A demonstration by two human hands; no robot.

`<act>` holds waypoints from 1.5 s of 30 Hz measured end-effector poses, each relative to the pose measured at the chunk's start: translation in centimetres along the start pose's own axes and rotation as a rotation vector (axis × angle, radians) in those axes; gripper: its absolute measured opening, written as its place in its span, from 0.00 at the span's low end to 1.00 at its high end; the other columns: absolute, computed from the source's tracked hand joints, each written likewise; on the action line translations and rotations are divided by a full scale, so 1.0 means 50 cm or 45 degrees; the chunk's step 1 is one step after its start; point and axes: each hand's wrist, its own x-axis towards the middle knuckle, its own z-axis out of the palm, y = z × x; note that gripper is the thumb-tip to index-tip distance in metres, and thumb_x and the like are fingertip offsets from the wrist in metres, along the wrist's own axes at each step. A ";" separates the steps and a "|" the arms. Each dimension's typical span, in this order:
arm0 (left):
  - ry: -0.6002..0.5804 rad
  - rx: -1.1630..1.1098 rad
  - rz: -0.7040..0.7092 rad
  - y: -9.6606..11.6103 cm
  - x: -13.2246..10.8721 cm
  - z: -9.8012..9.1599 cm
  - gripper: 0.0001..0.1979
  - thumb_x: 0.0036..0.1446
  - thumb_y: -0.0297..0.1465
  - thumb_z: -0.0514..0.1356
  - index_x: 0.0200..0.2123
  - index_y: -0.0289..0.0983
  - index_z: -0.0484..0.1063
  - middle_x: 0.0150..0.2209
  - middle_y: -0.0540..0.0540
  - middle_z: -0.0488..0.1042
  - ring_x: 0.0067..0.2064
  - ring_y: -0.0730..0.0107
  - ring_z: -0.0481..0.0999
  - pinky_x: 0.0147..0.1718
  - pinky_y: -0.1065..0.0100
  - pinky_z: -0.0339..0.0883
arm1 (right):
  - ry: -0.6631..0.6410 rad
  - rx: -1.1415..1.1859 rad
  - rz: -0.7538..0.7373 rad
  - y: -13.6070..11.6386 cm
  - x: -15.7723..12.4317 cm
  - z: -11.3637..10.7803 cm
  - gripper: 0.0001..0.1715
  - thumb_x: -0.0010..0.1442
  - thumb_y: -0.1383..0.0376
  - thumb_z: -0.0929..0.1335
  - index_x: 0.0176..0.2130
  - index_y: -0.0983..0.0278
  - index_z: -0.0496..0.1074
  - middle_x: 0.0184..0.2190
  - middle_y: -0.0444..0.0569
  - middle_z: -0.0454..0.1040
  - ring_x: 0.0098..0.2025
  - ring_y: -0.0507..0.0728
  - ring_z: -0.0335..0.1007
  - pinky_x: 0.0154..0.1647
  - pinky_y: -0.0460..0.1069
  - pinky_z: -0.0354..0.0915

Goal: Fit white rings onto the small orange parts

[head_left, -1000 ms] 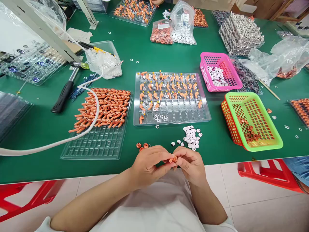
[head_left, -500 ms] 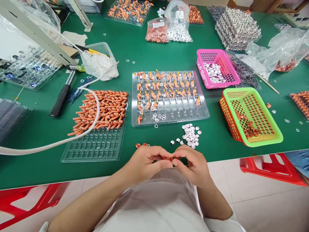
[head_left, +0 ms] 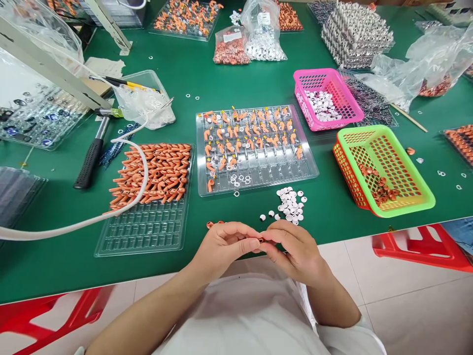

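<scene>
Grip, head view: one small copper-orange part (head_left: pixel 261 240) was pinched between the closed fingertips of the left hand (head_left: pixel 221 249) and the right hand (head_left: pixel 297 249), near the close edge of the green table (head_left: pixel 207 79). Its full shape was hidden by the fingers. Just beyond the left hand, loose orange pieces (head_left: pixel 210 225) were partly covered; beyond the right, white discs (head_left: pixel 290 204) were heaped. Farther off, a clear compartment tray (head_left: pixel 312 172) was part-filled with curved orange pieces (head_left: pixel 264 128). Risks, as judged: through a slipped pinch, the part could be dropped past the edge; through a careless knuckle, the discs could be scattered.
</scene>
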 end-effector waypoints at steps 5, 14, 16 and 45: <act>0.087 -0.080 0.009 -0.025 0.001 -0.003 0.10 0.46 0.35 0.75 0.29 0.36 0.82 0.27 0.45 0.83 0.30 0.66 0.81 0.34 0.66 0.78 | 0.101 0.042 -0.007 -0.003 0.001 0.018 0.16 0.63 0.72 0.70 0.50 0.61 0.70 0.35 0.51 0.77 0.34 0.55 0.72 0.32 0.49 0.71; 0.153 -0.239 -0.044 -0.014 0.001 0.013 0.11 0.41 0.34 0.77 0.25 0.37 0.81 0.27 0.46 0.83 0.31 0.66 0.82 0.34 0.68 0.77 | 0.187 0.027 0.053 -0.012 0.000 0.043 0.24 0.64 0.69 0.68 0.58 0.57 0.67 0.36 0.50 0.74 0.34 0.55 0.72 0.33 0.50 0.73; 0.160 -0.238 -0.046 -0.015 0.001 0.014 0.11 0.41 0.35 0.77 0.25 0.37 0.81 0.28 0.46 0.83 0.32 0.65 0.82 0.34 0.67 0.76 | 0.162 -0.003 0.055 -0.011 -0.003 0.044 0.25 0.66 0.68 0.67 0.61 0.57 0.65 0.37 0.51 0.74 0.35 0.56 0.72 0.33 0.50 0.72; 0.097 0.152 0.045 -0.007 -0.026 0.009 0.25 0.45 0.28 0.75 0.49 0.41 0.78 0.38 0.46 0.82 0.36 0.67 0.82 0.40 0.66 0.78 | 0.092 -0.175 -0.190 0.003 -0.013 0.038 0.27 0.65 0.74 0.65 0.62 0.70 0.61 0.34 0.54 0.77 0.32 0.56 0.73 0.27 0.50 0.71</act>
